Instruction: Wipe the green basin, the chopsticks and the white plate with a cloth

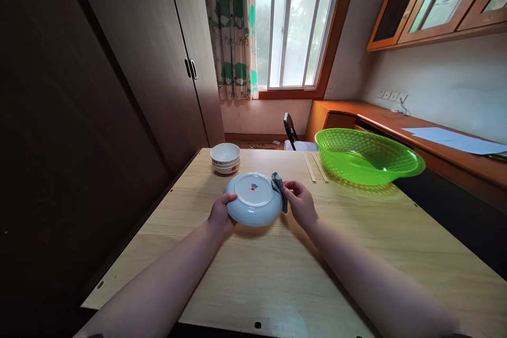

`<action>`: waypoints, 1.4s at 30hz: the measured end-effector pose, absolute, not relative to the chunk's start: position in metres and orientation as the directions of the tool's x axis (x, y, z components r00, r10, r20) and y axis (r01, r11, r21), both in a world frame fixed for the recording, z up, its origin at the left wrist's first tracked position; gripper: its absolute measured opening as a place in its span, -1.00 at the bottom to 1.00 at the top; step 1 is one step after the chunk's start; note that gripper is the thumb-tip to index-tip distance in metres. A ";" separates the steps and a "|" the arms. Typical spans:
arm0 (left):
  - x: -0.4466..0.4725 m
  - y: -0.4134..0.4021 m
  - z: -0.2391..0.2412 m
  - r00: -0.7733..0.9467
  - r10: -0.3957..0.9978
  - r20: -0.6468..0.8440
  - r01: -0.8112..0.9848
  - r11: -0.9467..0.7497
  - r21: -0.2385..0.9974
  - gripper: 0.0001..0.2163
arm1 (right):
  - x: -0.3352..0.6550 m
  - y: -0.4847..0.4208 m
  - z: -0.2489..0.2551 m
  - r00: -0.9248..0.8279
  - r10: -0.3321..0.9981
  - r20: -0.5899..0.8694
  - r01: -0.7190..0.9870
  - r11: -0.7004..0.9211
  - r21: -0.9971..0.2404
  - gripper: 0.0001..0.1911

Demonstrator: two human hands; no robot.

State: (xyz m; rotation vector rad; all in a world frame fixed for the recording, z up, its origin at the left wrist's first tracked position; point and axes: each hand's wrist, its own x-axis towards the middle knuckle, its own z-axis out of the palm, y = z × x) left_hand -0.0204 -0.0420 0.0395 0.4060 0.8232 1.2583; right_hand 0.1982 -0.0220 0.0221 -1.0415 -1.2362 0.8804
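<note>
A white plate [253,214] is held above the table with its underside turned up, showing a small red and blue mark in the foot ring. My left hand [222,212] grips its left edge, thumb on top and the other fingers hidden beneath. At the plate's right rim, my right hand [300,202] is closed on a dark grey cloth [279,187], which lies against the rim. Beyond the plate to the left, white bowls [225,154] with a red pattern stand stacked on the table.
A green plastic basket [368,173] sits at the table's [253,280] far right corner. Pale chopsticks [310,168] lie beside it in two groups. Past the far edge is a folding chair [291,131]. A dark wardrobe [130,53] borders the left side; a wooden desk [380,113] runs along the right wall.
</note>
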 end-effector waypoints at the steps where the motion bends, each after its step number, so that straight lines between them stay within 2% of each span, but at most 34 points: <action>1: -0.020 -0.042 0.040 0.071 0.945 -0.320 -0.677 0.281 0.680 -0.57 | 0.199 -0.022 0.022 0.116 0.939 0.324 0.037 0.322 -0.946 -0.70; 8: -0.022 -0.042 0.035 0.083 0.947 -0.312 -0.664 0.286 0.691 -0.57 | 0.202 -0.022 0.026 0.003 0.894 0.448 0.330 0.422 -0.845 -0.72; 10: -0.023 -0.041 0.032 0.097 0.946 -0.309 -0.650 0.296 0.700 -0.56 | 0.201 -0.023 0.027 0.002 0.881 0.473 0.406 0.431 -0.806 -0.74; 14: -0.023 -0.041 0.030 0.147 0.946 -0.289 -0.648 0.313 0.694 -0.53 | 0.202 -0.025 0.030 0.056 0.848 0.526 0.494 0.434 -0.753 -0.66; 20: -0.019 -0.045 0.032 0.173 0.946 -0.275 -0.620 0.322 0.716 -0.53 | 0.202 -0.031 0.035 0.188 0.832 0.522 0.498 0.377 -0.781 -0.62; 25: -0.019 -0.047 0.032 0.229 0.952 -0.204 -0.576 0.301 0.760 -0.55 | 0.200 -0.031 0.033 0.114 0.902 0.416 0.402 0.341 -0.850 -0.64; 31: -0.020 -0.045 0.034 0.188 0.960 -0.209 -0.602 0.281 0.747 -0.56 | 0.202 -0.023 0.030 0.106 0.905 0.413 0.323 0.361 -0.875 -0.64; 37: -0.019 -0.045 0.035 0.194 0.950 -0.244 -0.637 0.311 0.705 -0.50 | 0.204 -0.022 0.028 0.036 0.875 0.482 0.440 0.420 -0.794 -0.84; 40: -0.019 -0.045 0.035 0.174 0.951 -0.254 -0.639 0.305 0.706 -0.50 | 0.205 -0.024 0.028 0.018 0.858 0.513 0.483 0.442 -0.756 -0.87; 42: -0.018 -0.045 0.035 0.167 0.951 -0.260 -0.642 0.305 0.704 -0.50 | 0.207 -0.026 0.029 -0.051 0.820 0.570 0.506 0.514 -0.693 -0.87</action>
